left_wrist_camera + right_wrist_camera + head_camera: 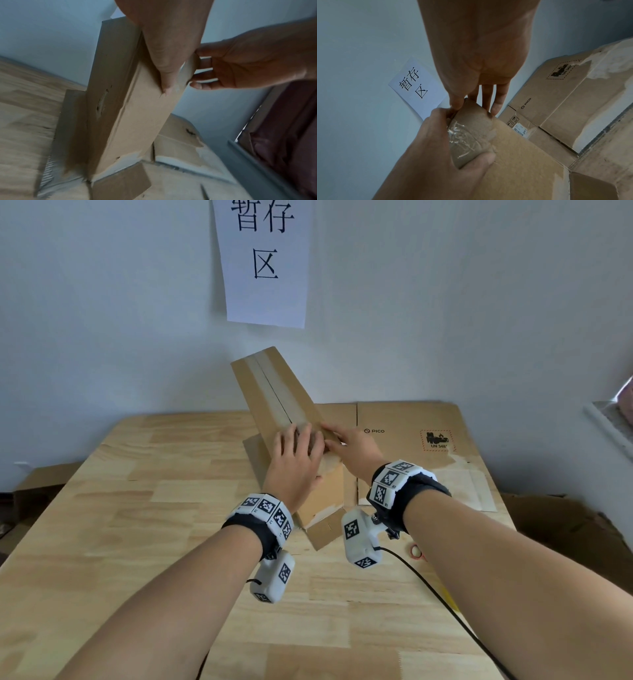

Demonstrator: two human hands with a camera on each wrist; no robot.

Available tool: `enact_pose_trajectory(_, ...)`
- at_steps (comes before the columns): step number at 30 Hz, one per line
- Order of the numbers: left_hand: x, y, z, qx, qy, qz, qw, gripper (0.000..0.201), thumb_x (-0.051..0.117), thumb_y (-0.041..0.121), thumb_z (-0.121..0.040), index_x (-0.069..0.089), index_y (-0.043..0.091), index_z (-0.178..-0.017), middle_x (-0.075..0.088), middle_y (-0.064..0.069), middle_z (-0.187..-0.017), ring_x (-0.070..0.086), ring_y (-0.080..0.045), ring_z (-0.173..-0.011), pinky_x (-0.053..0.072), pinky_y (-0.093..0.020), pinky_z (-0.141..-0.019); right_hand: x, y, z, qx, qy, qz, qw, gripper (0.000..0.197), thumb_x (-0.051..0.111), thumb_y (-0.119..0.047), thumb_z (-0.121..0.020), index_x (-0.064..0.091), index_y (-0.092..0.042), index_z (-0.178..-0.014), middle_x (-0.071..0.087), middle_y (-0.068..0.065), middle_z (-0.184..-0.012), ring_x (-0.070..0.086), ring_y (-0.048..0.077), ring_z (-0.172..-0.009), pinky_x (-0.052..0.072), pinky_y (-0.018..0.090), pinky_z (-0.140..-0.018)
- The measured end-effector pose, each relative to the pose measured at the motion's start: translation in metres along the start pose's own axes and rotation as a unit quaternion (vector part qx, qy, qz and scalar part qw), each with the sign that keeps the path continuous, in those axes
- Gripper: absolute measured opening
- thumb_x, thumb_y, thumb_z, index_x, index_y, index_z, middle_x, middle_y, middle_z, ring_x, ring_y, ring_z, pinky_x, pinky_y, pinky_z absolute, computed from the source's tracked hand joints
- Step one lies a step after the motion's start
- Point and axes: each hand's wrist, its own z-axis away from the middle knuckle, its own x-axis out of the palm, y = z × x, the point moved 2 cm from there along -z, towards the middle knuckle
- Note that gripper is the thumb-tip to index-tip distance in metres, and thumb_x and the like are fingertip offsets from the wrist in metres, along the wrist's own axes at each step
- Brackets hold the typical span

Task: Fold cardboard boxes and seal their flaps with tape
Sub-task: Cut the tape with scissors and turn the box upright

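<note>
A long narrow cardboard box [274,395] stands tilted on the wooden table [137,508], its far end raised toward the wall. Clear tape [270,385] runs along its top seam and lies crinkled over the near end [462,135]. My left hand [298,450] grips that near end, fingers over the top and thumb [479,158] on the side face. My right hand [346,440] meets it from the right and pinches the same end edge between thumb and fingers [496,106]. In the left wrist view a loose bottom flap [120,186] lies on the table.
A flattened PICO carton [411,426] lies on the table's back right, under and beside the box. A paper sign [263,261] hangs on the wall. A red object [416,551] and a black cable [428,587] lie near my right forearm. More cardboard [41,481] sits on the floor at the left.
</note>
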Motion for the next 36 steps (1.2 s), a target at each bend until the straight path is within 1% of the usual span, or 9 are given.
enact_pose_trajectory(7,-0.003,-0.055,-0.002,0.071,-0.028,0.217,0.973,0.077,0.019,0.067,-0.088,0.011,0.024,-0.152,0.004,0.008,-0.159,-0.004,-0.005,-0.145,-0.006,-0.033,-0.118,-0.007,-0.001,-0.003,0.010,-0.022,-0.002,1.000,0.043,0.051,-0.027,-0.096,0.044,-0.034,-0.138,0.053,0.004,-0.137,0.054,0.004,-0.083,0.040,0.015,-0.075)
enact_pose_trajectory(11,0.005,-0.067,-0.001,0.085,-0.040,0.206,0.974,0.073,0.014,0.064,-0.090,0.011,0.025,-0.152,0.005,0.010,-0.158,-0.002,-0.002,-0.144,-0.008,-0.028,-0.118,-0.001,-0.012,-0.011,0.030,-0.028,0.044,0.998,0.050,0.051,-0.030,-0.095,0.036,-0.031,-0.143,0.052,0.006,-0.137,0.059,0.015,-0.095,0.043,0.018,-0.070)
enact_pose_trajectory(14,0.002,-0.065,-0.009,0.100,-0.041,0.213,0.971,0.073,0.012,0.064,-0.091,0.015,0.024,-0.152,0.010,0.010,-0.158,0.003,-0.004,-0.145,-0.005,-0.029,-0.119,0.011,-0.020,-0.027,0.101,-0.029,0.080,0.991,0.056,0.045,-0.038,-0.097,0.025,-0.017,-0.145,0.056,0.015,-0.126,0.054,0.017,-0.076,0.037,0.020,-0.050)
enact_pose_trajectory(16,0.001,-0.072,-0.014,0.111,-0.048,0.217,0.969,0.064,0.013,0.056,-0.096,0.015,0.024,-0.152,0.011,0.010,-0.158,0.003,-0.004,-0.145,-0.004,-0.029,-0.119,0.020,-0.022,-0.037,0.136,-0.028,0.094,0.986,0.058,0.039,-0.039,-0.099,0.024,-0.007,-0.144,0.054,0.017,-0.121,0.049,0.015,-0.075,0.034,0.018,-0.052)
enact_pose_trajectory(20,0.004,-0.099,-0.025,0.162,-0.075,0.210,0.961,0.053,0.008,0.044,-0.101,0.012,0.028,-0.151,0.007,0.016,-0.156,0.000,0.002,-0.143,-0.005,-0.029,-0.119,0.028,-0.022,-0.041,0.183,-0.044,0.071,0.979,0.061,0.039,-0.047,-0.096,0.018,-0.019,-0.146,0.043,0.017,-0.134,0.060,0.019,-0.071,0.057,0.033,-0.060)
enact_pose_trajectory(23,0.011,-0.114,-0.043,0.181,-0.088,0.227,0.953,0.051,0.007,0.042,-0.102,0.013,0.031,-0.151,0.008,0.018,-0.157,0.001,0.005,-0.142,-0.004,-0.030,-0.119,0.026,-0.028,-0.036,0.194,-0.043,0.076,0.977,0.060,0.039,-0.044,-0.097,0.017,-0.017,-0.146,0.042,0.015,-0.136,0.060,0.023,-0.080,0.059,0.037,-0.069)
enact_pose_trajectory(27,0.025,-0.141,-0.077,0.152,-0.086,0.229,0.958,0.050,0.006,0.040,-0.102,0.016,0.029,-0.150,0.010,0.014,-0.157,0.003,0.000,-0.144,-0.003,-0.033,-0.119,0.026,-0.033,-0.034,0.183,-0.033,0.075,0.980,0.052,0.038,-0.037,-0.100,0.023,-0.012,-0.143,0.052,0.010,-0.110,0.049,0.012,-0.063,0.046,0.023,-0.055)
enact_pose_trajectory(31,0.038,-0.162,-0.098,0.111,-0.085,0.214,0.967,0.051,0.007,0.038,-0.103,0.013,0.025,-0.151,0.008,0.008,-0.159,0.005,-0.006,-0.146,0.001,-0.034,-0.119,0.030,-0.032,-0.036,0.188,-0.035,0.075,0.979,0.050,0.040,-0.036,-0.100,0.026,-0.011,-0.140,0.056,0.008,-0.090,0.045,0.013,-0.058,0.041,0.024,-0.052)
enact_pose_trajectory(36,0.043,-0.156,-0.093,0.101,-0.074,0.216,0.968,0.052,0.007,0.036,-0.103,0.011,0.020,-0.152,0.007,0.005,-0.159,0.003,-0.009,-0.146,0.001,-0.035,-0.120,0.033,-0.046,-0.039,0.191,-0.036,0.163,0.967,0.048,0.037,-0.030,-0.101,0.025,-0.010,-0.143,0.049,0.013,-0.128,0.055,0.023,-0.094,0.046,0.034,-0.083)
